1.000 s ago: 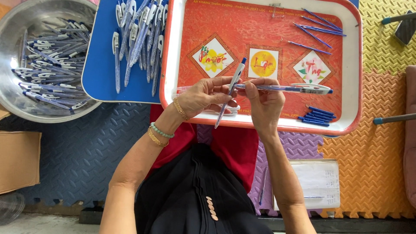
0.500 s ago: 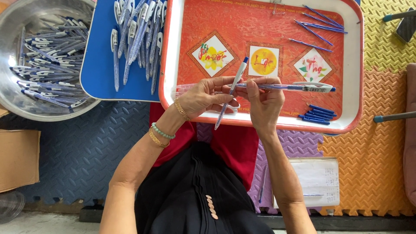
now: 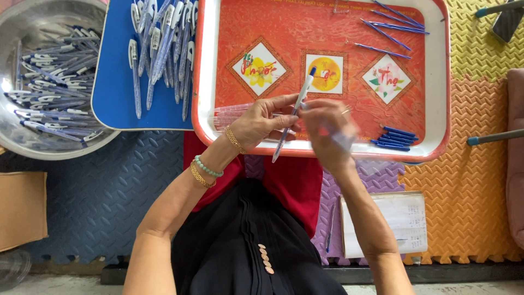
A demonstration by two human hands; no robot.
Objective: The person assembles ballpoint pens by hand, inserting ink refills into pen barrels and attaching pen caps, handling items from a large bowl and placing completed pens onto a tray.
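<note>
Pinching a thin, light, stiff pen [image 3: 293, 113] at its middle, the left hand [image 3: 261, 121] holds it over the red tray [image 3: 436, 82], while the blurry right hand [image 3: 327, 131] hides its fingers.

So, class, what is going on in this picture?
A person seated on foam floor mats works over a red tray. The left hand holds a clear pen with a blue tip upright-tilted; the right hand, blurred, is beside it. Blue refills and small blue parts lie on the tray. More pens fill a blue tray and a metal bowl.
</note>
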